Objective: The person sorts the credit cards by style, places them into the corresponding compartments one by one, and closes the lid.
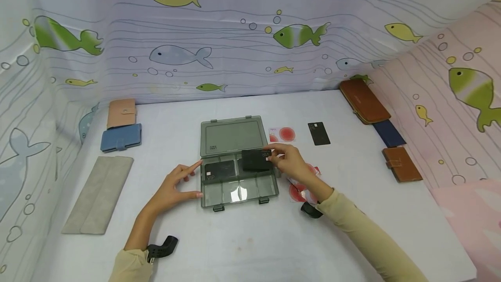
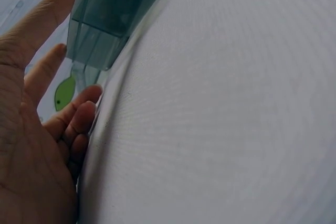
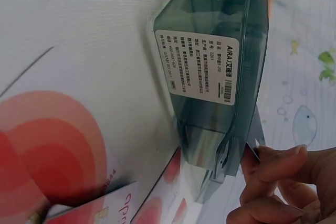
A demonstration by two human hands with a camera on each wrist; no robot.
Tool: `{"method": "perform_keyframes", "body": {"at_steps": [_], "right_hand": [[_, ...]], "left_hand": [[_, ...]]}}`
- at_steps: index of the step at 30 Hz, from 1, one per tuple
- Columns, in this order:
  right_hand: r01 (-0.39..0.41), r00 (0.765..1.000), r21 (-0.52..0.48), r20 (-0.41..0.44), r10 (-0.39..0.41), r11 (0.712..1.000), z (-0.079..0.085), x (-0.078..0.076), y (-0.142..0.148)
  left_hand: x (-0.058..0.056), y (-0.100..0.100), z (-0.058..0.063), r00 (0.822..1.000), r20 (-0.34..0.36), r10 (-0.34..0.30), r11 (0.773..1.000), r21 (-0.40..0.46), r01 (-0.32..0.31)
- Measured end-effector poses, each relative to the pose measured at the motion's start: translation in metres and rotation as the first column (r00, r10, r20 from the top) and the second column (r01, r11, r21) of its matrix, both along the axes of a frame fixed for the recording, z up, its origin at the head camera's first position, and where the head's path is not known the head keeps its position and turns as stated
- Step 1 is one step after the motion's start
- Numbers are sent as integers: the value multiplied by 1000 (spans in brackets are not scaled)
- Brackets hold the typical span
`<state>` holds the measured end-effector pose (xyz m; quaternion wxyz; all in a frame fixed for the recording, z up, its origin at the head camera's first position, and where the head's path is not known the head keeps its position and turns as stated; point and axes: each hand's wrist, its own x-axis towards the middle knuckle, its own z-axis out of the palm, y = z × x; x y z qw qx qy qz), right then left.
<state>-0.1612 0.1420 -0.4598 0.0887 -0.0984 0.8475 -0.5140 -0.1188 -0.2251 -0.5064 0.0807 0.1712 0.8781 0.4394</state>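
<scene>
An open green-tinted plastic organizer box (image 1: 241, 189) lies mid-table, its lid (image 1: 232, 137) folded back. One black VIP card (image 1: 221, 170) lies in the left of its upper row. Over the right of that row, my right hand (image 1: 288, 161) pinches another black VIP card (image 1: 255, 160) by its right edge; whether the card rests on the dividers, I cannot tell. My left hand (image 1: 174, 188) touches the box's left side with thumb and forefinger spread straight. In the right wrist view a white label (image 3: 202, 66) shows on the box wall.
Right of the box lie a red-and-white card (image 1: 287, 134), a black card (image 1: 318, 133) and more red-patterned cards (image 3: 47, 150), partly under the right forearm. Wallets, one brown (image 1: 365, 100) and one blue (image 1: 122, 137), line the sides. A grey folded case (image 1: 98, 195) lies front left.
</scene>
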Motion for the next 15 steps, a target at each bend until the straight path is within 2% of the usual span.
{"method": "perform_keyframes", "body": {"at_steps": [5, 10, 15], "right_hand": [[-39, 999, 54, -11, 40, 998, 3, 0, -7], [-40, 999, 124, -27, 44, 991, 5, 0, -10], [-36, 999, 156, 19, 33, 987, 10, 1, -8]], "left_hand": [[0, -1, -2, 1000, -14, 2, 1000, -10, -2], [0, -1, -3, 1000, -28, 5, 1000, -20, -6], [0, -1, -1, 1000, -26, 3, 1000, -25, -4]]}}
